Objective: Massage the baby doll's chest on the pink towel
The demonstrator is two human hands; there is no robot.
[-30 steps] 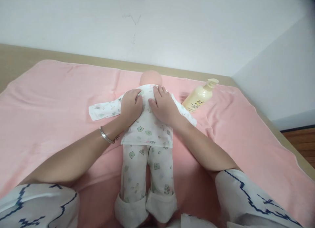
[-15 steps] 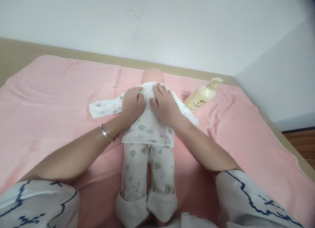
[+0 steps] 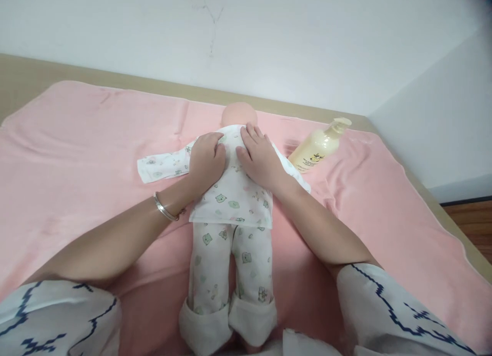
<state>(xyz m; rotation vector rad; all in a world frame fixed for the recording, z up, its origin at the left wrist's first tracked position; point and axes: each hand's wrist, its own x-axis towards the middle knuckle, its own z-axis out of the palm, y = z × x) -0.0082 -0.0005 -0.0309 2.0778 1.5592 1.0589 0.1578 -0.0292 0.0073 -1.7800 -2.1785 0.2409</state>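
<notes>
A baby doll (image 3: pixel 238 114) lies stretched out, bald head away from me, no face showing. It wears a white printed top (image 3: pixel 230 205) and matching trousers (image 3: pixel 211 264) with turned-up cuffs. My left hand (image 3: pixel 207 160) rests on the upper left of the top, holding nothing; its fingers bend over the shoulder and their tips are partly hidden. On the upper right, my right hand (image 3: pixel 262 159) lies flat with fingers stretched and thumb apart. A pale yellow pump bottle (image 3: pixel 317 148) leans beyond the doll's right sleeve.
A pink blanket (image 3: pixel 96 141) spreads under the doll over a light wooden surface (image 3: pixel 23 71). Behind stands a white wall (image 3: pixel 134 33) with a crack-like mark. Brown wooden flooring (image 3: pixel 471 217) shows past the right edge.
The view has shifted slightly. Both hands stay on the top in nearly the same place, and the doll and bottle lie as before.
</notes>
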